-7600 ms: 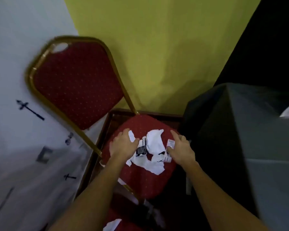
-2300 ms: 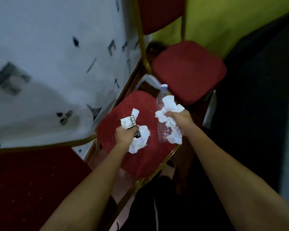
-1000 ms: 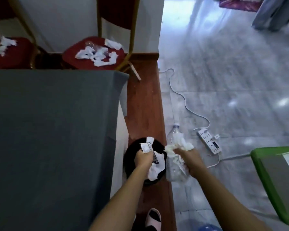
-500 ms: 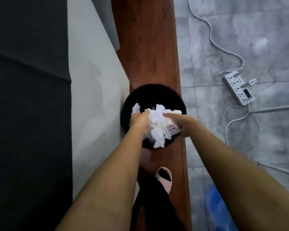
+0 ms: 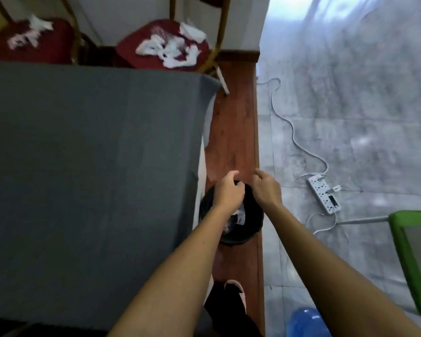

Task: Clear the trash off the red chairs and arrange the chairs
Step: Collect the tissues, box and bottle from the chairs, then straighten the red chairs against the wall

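Fingers (image 5: 232, 174) loosely curled, left hand (image 5: 229, 192) and right hand (image 5: 266, 190) hover over bin (image 5: 254, 226).

One head-worn camera looks steeply down and forward from above, and its wide lens bends the edges. Both forearms enter from the near edge. The left hand (image 5: 229, 192) and right hand (image 5: 266, 190) sit just below centre, close to the lens, over the bin (image 5: 243, 237). The table (image 5: 83, 178) fills the left side, and tiled floor with a power strip (image 5: 325, 197) takes the right. Two chairs (image 5: 129, 52) (image 5: 0, 47) sit at the far top edge, their backs cut off.
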